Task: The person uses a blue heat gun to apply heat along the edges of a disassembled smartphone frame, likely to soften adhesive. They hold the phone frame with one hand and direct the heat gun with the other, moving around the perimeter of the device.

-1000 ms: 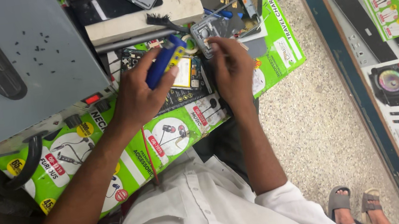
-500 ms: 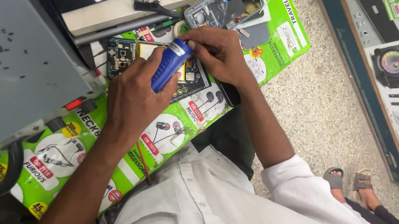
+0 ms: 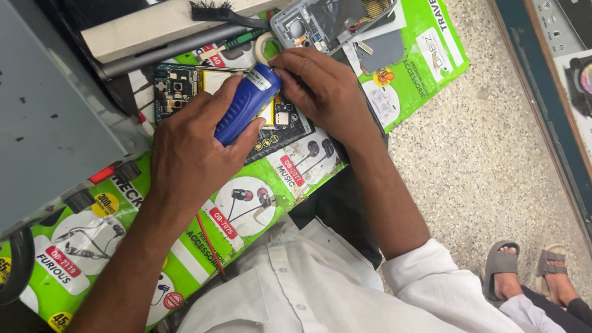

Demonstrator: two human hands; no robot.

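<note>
- Your left hand [image 3: 190, 147] is wrapped around a blue-handled tool [image 3: 245, 103], probably a soldering iron or screwdriver, gripping it firmly with its tip end pointing toward your right hand.
- Your right hand [image 3: 324, 91] is curled, its fingertips [image 3: 286, 67] pinched at the tool's upper end; whether they hold anything small there is too hidden to tell.
- The tool lies over a dark opened phone [image 3: 270, 127] with its circuit board [image 3: 176, 86] exposed, just under both your hands.
- All of this rests on a green printed sheet [image 3: 187, 231] covering the work surface.
- Just beyond your right hand sits a grey phone frame [image 3: 324, 15], and beside it a roll of tape [image 3: 263, 46].
- A small black brush [image 3: 220, 14] lies against a pale slab [image 3: 207, 2] further up.
- A grey metal box [image 3: 2, 110] stands to your left.
- Someone's sandalled feet [image 3: 526, 269] show on the speckled floor [image 3: 470, 163] to your right.
</note>
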